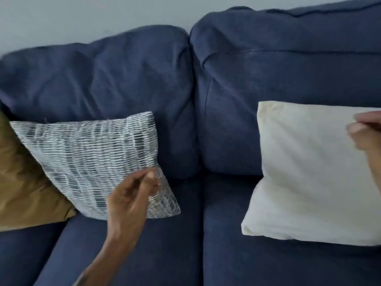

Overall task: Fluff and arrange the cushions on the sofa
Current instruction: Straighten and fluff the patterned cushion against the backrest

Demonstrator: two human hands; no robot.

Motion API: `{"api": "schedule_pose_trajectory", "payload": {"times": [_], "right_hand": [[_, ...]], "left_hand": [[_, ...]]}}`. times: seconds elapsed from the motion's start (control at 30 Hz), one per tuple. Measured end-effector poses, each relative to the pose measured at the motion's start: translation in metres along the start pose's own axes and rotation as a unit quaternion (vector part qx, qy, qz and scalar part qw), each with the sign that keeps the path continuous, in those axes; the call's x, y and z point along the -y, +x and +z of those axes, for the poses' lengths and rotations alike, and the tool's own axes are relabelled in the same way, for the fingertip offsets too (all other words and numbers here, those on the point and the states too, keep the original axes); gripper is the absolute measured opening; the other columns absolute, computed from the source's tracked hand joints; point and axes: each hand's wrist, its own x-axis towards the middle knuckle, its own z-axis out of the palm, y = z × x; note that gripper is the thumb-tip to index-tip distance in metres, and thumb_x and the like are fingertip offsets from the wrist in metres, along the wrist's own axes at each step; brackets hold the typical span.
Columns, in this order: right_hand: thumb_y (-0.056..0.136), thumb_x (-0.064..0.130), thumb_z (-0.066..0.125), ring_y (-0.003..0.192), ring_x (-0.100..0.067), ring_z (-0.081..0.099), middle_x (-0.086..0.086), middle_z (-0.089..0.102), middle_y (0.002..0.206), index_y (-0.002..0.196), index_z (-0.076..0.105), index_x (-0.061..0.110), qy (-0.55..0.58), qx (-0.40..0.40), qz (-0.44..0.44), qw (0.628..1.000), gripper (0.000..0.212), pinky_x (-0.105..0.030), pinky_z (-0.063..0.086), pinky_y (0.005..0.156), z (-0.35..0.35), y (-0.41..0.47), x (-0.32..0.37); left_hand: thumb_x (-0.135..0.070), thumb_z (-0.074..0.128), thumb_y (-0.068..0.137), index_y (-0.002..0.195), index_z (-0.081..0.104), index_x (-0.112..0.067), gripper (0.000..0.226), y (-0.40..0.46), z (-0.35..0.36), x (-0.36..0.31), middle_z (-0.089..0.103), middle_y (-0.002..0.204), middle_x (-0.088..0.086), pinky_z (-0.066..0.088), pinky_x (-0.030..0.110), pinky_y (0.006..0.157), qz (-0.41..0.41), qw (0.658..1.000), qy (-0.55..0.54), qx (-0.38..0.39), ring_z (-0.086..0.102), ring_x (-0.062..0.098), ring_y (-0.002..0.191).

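From my seat, the widest free stretch I see is the bare middle of the sofa (206, 234), between the patterned cushion (90, 162) and the cream cushion (313, 172); a hand can pass there up to the backrest. My left hand (132, 199) sits in front of the patterned cushion's lower right corner, blocking that edge. The mustard cushion (24, 182) lies tucked behind the patterned one, closing the far left. My right hand (367, 133) covers the cream cushion's upper right. The front seat edge is open.
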Motion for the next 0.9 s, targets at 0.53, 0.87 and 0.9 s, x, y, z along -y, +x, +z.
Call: {"api": "schedule_pose_trajectory", "payload": {"times": [0.53,0.87,0.9], "right_hand": [[0.069,0.044,0.082,0.117,-0.014,0.07,0.005,0.076,0.125,0.131,0.067,0.02,0.171,0.178,0.231,0.941,0.067,-0.04,0.047,0.111,0.366,-0.082,0.068],[0.072,0.039,0.084,0.115,-0.017,0.071,0.003,0.077,0.122,0.13,0.068,0.017,0.155,0.085,0.23,0.957,0.065,-0.03,0.06,0.086,0.347,-0.069,0.058],[0.062,0.048,0.089,0.116,-0.018,0.071,0.002,0.077,0.123,0.129,0.068,0.016,0.14,0.095,0.241,0.956,0.077,-0.032,0.057,0.089,0.351,-0.071,0.05]], "left_hand": [[-0.04,0.075,0.095,0.119,0.075,-0.013,0.036,0.251,-0.263,0.102,0.082,0.103,-0.004,0.063,0.03,0.09,-0.077,0.993,-0.066,0.056,0.076,0.012,0.1],[-0.031,0.075,0.096,0.096,0.067,-0.017,0.015,0.24,-0.237,0.096,0.075,0.081,-0.015,0.055,0.012,0.063,-0.026,0.994,-0.085,0.069,0.069,-0.006,0.072],[-0.032,0.075,0.096,0.096,0.068,-0.019,0.016,0.24,-0.233,0.104,0.076,0.08,-0.016,0.055,0.012,0.064,-0.042,0.994,-0.081,0.067,0.07,-0.005,0.075]]}}
